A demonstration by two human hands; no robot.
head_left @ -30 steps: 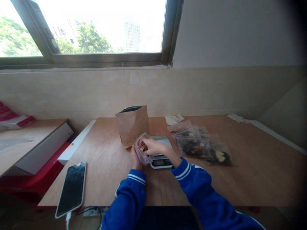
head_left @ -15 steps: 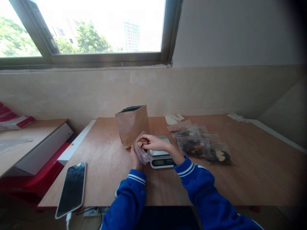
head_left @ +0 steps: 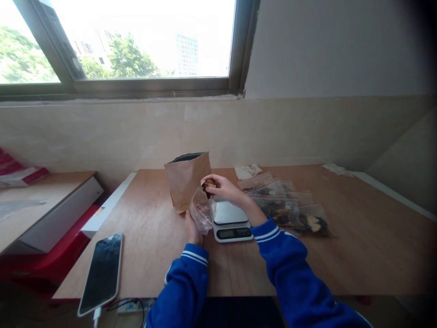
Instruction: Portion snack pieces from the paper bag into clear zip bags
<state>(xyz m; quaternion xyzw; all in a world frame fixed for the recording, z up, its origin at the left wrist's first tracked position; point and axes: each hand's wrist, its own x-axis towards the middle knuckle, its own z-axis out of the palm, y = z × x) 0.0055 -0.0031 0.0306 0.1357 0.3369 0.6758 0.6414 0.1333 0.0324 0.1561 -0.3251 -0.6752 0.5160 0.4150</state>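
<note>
My right hand [head_left: 221, 187] pinches several brown and dark dried pieces [head_left: 208, 184], perhaps dried mushroom slices, just above the mouth of a clear zip bag [head_left: 202, 215]. My left hand [head_left: 193, 230] grips that bag from its left side and holds it upright, mouth up; its fingers are partly hidden behind the plastic. Right beside the bag sits a white digital kitchen scale [head_left: 233, 223] with a metal plate, partly under my right forearm. A brown kraft paper bag [head_left: 186, 180] stands open behind my left hand.
Several filled zip bags [head_left: 283, 207] lie heaped right of the scale. Crumpled white tissue [head_left: 251, 171] rests near the wall. A phone [head_left: 102, 269] with a charging cable overhangs the table's front left edge. A red stool [head_left: 44, 266] stands at the left.
My right hand has risen out of the zip bag with the dried pieces between its fingers. The left hand stays in place, holding the bag.
</note>
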